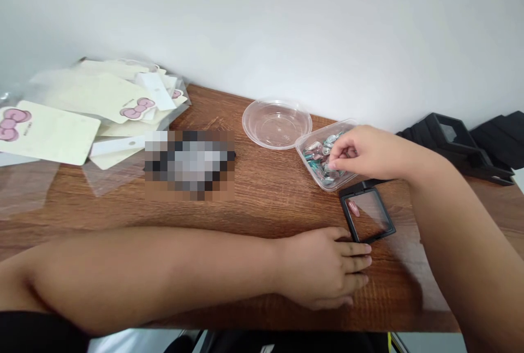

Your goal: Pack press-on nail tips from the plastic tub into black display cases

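Observation:
My left hand [319, 268] lies flat on the table with its fingers stretched out, the fingertips at the lower edge of a small black frame with a clear film window [370, 216]. One pink, glossy press-on nail [353, 208] lies on that window. Over a clear plastic tub [325, 183], my right hand [356, 148] has its fingers curled in and the thumb pressed towards them. Whatever is between those fingertips is too small or hidden to make out. Inside the tub are several shiny press-on nails [315, 151] in teal, pink and silver.
A clear round lid [277, 124] lies behind the tub. Cream cards with pink bows [137, 108], some in clear bags, are heaped at the left. A pixelated dark object [190, 162] is left of centre. Black frames [452, 132] are piled at the right by the wall.

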Action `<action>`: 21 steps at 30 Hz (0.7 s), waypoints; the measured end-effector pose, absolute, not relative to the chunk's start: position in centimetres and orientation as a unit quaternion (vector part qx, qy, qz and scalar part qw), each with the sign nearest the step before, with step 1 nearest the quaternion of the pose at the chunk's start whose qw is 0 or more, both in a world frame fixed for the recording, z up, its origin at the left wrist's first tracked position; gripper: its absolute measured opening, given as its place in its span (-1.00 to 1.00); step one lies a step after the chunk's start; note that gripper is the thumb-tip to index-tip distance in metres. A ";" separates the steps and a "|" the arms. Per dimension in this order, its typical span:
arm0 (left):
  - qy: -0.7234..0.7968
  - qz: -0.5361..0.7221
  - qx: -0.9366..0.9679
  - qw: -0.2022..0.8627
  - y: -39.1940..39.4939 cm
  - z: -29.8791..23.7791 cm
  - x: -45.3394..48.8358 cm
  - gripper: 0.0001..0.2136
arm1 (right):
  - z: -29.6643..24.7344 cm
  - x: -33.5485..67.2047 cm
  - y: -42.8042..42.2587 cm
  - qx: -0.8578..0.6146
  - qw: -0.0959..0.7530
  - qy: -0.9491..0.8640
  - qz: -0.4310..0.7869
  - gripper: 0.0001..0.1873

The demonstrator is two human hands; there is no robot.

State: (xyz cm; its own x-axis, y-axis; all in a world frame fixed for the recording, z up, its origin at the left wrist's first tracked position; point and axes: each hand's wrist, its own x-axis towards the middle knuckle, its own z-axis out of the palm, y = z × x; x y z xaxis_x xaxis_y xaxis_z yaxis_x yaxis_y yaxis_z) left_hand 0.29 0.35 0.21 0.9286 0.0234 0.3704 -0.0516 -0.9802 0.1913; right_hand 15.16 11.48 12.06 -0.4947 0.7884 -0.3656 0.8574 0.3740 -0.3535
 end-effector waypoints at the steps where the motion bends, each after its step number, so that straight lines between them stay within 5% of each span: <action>1: -0.008 0.189 0.977 0.100 0.4 0.2 0.3 -0.64 | 12.3 15.6 11.1 0.495 0.022 0.827 -0.265 -0.83; 8: -0.013 0.175 0.979 0.100 0.5 0.3 0.2 -0.64 | 12.3 18.4 8.0 0.485 -0.248 0.774 -0.322 -0.78; 15: -0.016 0.180 0.977 0.114 0.7 0.2 0.3 -0.67 | 10.9 18.3 8.8 0.549 -0.177 0.796 -0.182 -0.81; 21: -0.013 0.187 0.975 0.118 0.7 0.2 0.3 -0.67 | 10.3 18.4 9.4 0.525 -0.199 0.762 -0.322 -0.86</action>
